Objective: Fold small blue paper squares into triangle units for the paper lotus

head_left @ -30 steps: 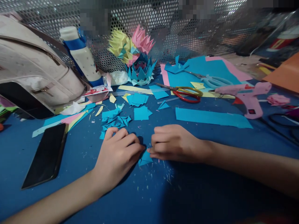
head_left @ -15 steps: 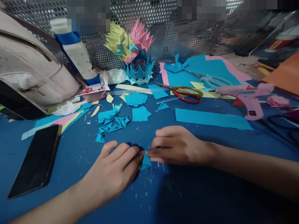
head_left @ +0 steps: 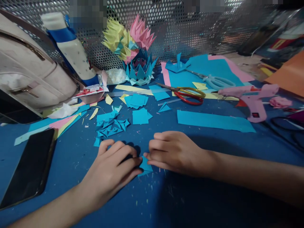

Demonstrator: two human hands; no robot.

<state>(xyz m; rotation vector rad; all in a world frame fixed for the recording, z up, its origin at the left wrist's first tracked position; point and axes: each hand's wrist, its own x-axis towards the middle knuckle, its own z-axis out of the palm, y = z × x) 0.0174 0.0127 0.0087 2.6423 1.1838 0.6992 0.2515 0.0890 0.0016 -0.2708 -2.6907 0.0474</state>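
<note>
A small folded blue paper piece [head_left: 146,166] lies on the blue tabletop between my two hands. On its left edge press the fingers of my left hand [head_left: 116,167], bent and close together. My right hand [head_left: 173,152] has its fingers curled, with the fingertips at the paper's upper right corner. Beyond my left hand lies a pile of folded blue pieces [head_left: 112,126]. Blue paper squares [head_left: 140,116] are stacked further back, and a long blue strip [head_left: 213,121] lies beyond my right hand.
A black phone [head_left: 29,164] lies at the left, near a pale bag [head_left: 30,72] and a bottle [head_left: 73,53]. Paper flowers [head_left: 140,68] stand at the back. Red-and-yellow scissors [head_left: 190,95], light blue scissors [head_left: 218,82] and a pink glue gun [head_left: 255,103] lie at the right.
The view has shifted slightly. My left hand's fingers have spread a little along the paper's left edge, and more of the folded piece shows between my hands.
</note>
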